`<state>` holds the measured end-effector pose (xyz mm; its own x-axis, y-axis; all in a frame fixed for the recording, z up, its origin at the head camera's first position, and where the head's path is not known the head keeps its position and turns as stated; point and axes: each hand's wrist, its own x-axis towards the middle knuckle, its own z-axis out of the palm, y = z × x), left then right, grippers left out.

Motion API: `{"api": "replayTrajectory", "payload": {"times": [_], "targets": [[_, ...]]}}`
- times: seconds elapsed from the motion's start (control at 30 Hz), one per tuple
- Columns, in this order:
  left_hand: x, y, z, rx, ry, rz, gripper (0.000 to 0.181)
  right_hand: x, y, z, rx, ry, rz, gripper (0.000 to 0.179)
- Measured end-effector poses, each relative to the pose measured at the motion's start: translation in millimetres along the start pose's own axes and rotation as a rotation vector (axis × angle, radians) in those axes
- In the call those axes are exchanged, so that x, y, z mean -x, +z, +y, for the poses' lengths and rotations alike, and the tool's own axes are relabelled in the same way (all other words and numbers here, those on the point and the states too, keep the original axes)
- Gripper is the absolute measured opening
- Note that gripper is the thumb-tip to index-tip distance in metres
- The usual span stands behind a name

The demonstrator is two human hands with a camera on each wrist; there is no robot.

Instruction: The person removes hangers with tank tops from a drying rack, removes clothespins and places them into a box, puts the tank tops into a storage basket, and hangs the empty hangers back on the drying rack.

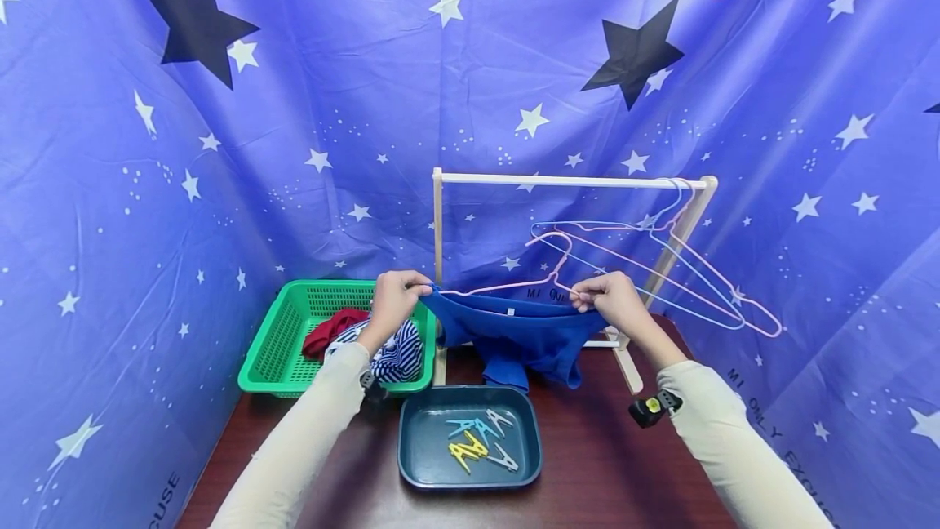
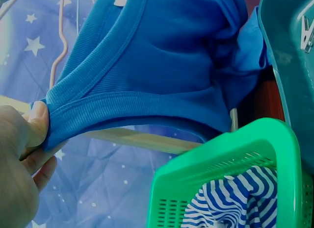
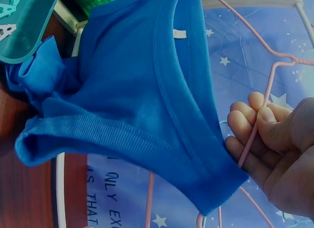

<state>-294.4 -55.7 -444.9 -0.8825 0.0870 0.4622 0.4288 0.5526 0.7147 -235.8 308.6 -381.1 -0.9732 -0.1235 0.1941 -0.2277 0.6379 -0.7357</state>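
A blue sleeveless top (image 1: 514, 329) with ribbed neckline and armholes hangs stretched between my hands, above the table behind the dark tray. At its left shoulder strap, my left hand (image 1: 396, 296) pinches the fabric between thumb and fingers. My right hand (image 3: 287, 144) pinches one arm of a pink hanger (image 1: 556, 268), close by the other strap. In the right wrist view, that hanger arm runs down into the strap. The hanger's other arm reaches the left strap, where its end is hidden by cloth and fingers. Its hook points up, free of the rack.
A white-barred wooden rack (image 1: 551, 180) stands behind, with a blue hanger (image 1: 705, 300) and another pink hanger (image 1: 760, 325) at its right end. Left, a green basket (image 1: 257, 349) holds striped cloth (image 1: 400, 353) and red cloth (image 1: 334, 331). The dark tray (image 1: 419, 476) in front holds several clothespins (image 1: 470, 451).
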Motion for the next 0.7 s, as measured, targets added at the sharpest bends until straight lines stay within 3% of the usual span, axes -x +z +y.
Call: {"api": "replayTrajectory", "payload": {"times": [0.5, 0.6, 0.7], "targets": [[8.4, 4.2, -14.5, -0.029, -0.066, 0.061, 0.006, 7.4, -4, 2, -0.085, 0.004, -0.022, 0.016], [13.0, 6.7, -14.9, -0.040, -0.068, 0.054, 0.007, 7.6, -3, 4, -0.116, -0.003, -0.018, 0.016], [18.5, 10.5, -11.8, -0.065, -0.058, 0.008, 0.007, 7.6, -1, 5, -0.119, 0.009, -0.017, 0.016]]}}
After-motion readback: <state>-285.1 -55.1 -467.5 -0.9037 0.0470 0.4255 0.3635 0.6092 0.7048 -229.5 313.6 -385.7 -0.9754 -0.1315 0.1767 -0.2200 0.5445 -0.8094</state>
